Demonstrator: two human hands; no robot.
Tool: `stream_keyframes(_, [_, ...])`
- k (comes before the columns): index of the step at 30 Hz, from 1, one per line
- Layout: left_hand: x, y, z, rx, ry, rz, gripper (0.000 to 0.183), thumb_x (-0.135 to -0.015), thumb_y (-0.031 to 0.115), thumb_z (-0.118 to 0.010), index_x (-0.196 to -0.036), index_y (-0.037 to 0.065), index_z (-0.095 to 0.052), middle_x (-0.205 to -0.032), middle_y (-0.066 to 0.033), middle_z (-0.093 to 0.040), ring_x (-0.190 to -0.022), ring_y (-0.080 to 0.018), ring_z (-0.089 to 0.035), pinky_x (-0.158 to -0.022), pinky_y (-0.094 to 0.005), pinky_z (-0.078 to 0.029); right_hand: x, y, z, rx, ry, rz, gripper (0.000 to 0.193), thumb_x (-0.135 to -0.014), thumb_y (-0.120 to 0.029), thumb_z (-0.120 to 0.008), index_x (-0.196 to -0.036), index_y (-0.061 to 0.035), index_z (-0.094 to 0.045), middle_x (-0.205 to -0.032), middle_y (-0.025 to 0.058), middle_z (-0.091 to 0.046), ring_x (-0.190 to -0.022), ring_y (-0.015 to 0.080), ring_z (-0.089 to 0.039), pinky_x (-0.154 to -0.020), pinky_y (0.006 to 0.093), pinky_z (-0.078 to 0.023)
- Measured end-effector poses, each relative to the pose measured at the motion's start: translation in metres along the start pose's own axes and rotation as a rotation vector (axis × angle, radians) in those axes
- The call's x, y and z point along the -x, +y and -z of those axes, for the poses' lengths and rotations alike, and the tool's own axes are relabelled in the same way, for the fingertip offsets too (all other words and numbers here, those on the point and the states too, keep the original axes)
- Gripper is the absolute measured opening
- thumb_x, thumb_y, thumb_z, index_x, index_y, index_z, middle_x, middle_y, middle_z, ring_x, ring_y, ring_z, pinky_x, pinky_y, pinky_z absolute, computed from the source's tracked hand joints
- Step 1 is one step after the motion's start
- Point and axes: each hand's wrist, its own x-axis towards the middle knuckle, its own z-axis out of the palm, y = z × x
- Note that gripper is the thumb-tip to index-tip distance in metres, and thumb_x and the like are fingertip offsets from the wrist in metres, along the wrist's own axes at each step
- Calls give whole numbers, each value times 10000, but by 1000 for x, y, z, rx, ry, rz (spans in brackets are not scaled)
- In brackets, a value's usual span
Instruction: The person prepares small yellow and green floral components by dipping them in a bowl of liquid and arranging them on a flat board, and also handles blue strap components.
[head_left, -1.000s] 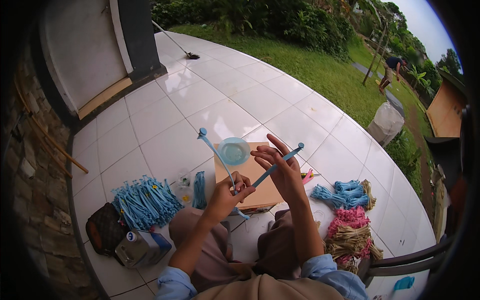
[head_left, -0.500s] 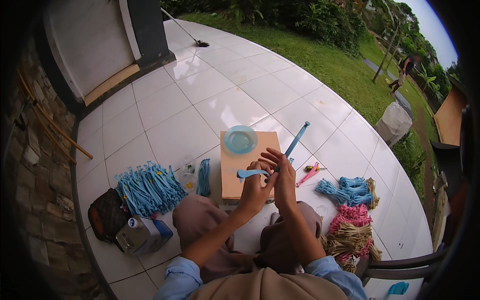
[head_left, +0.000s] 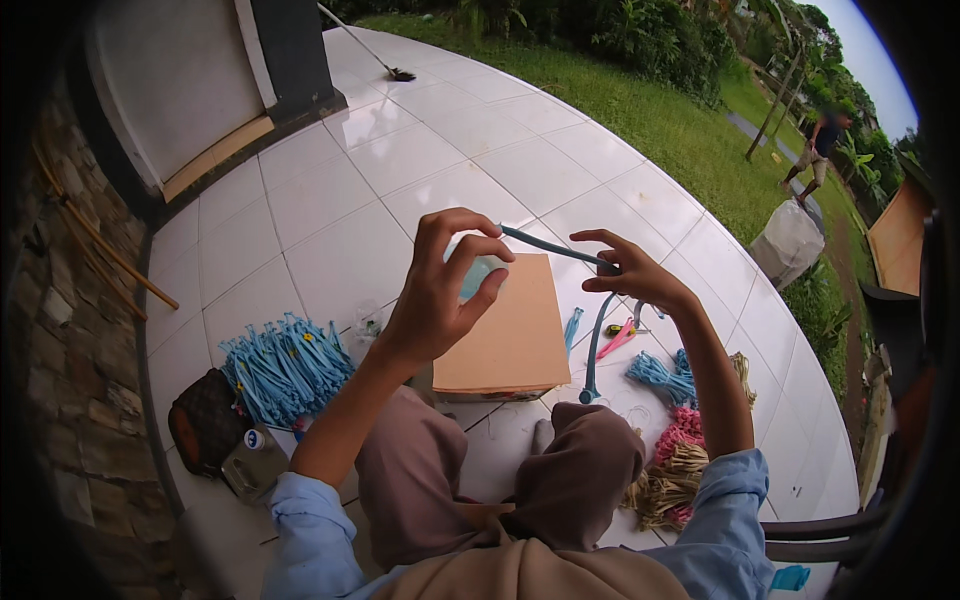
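Note:
A long blue strap (head_left: 548, 245) stretches between my hands above a cardboard box. Its far left end meets the fingertips of my left hand (head_left: 450, 285), which is raised with curled fingers and the thumb apart from them. My right hand (head_left: 635, 275) pinches the strap between thumb and fingers, other fingers spread. From there, the strap's other part hangs down to a knob-like end beside the box. Behind my left hand, a light-blue bowl (head_left: 478, 278) on the cardboard box (head_left: 505, 340) is partly hidden.
Bundled blue straps (head_left: 285, 370) lie at left near a brown bag (head_left: 210, 420) and a metal can (head_left: 250, 465). At right are blue bundles (head_left: 660, 375), pink bundles (head_left: 683, 432), beige bundles (head_left: 670, 485) and a pink strap (head_left: 616, 340). A person (head_left: 820, 150) walks on the grass.
My hands were together over the box; they have moved apart, the left up and left, the right to the right. The strap now spans between them. The distant person has come nearer.

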Motion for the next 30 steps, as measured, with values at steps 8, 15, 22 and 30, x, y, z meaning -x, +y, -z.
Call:
stream_keyframes(8, [43,-67,-147,-89,-591,-45,278,-767,105,-641,-985,60,-475,-1065,-79,-464,-902,-244,-578,-759,-359,-507,-45,100,-13,80,-302,-67,686,-686,-36,-683,-1302,-140,-399,-648,-36,-394,-598,77,-408,-570,241,-382])
stream_keyframes(15, [85,-96,-178,89,-649,203,163,-822,66,-563,-965,45,-487,-976,-57,-486,-740,-194,-609,-552,-284,-515,-60,171,-24,-142,-244,-55,733,-650,31,-599,-1315,-138,-340,-829,24,-440,-811,131,-519,-727,300,-490])
stream_keyframes(22, [94,-105,-188,-106,-654,183,214,-749,32,-576,-957,83,-568,-933,-31,-512,-787,-189,-600,-571,-310,-500,-73,213,-42,-288,-105,166,584,-654,20,-582,-1203,-84,-409,-854,44,-509,-848,146,-530,-840,314,-458])
stream_keyframes(30, [90,-107,-185,-237,-619,160,276,-683,39,-573,-943,129,-602,-873,-13,-480,-794,-142,-526,-570,-266,-483,-78,214,-54,-262,0,164,554,-675,-14,-603,-1183,-65,-391,-905,75,-548,-897,166,-545,-861,338,-449])
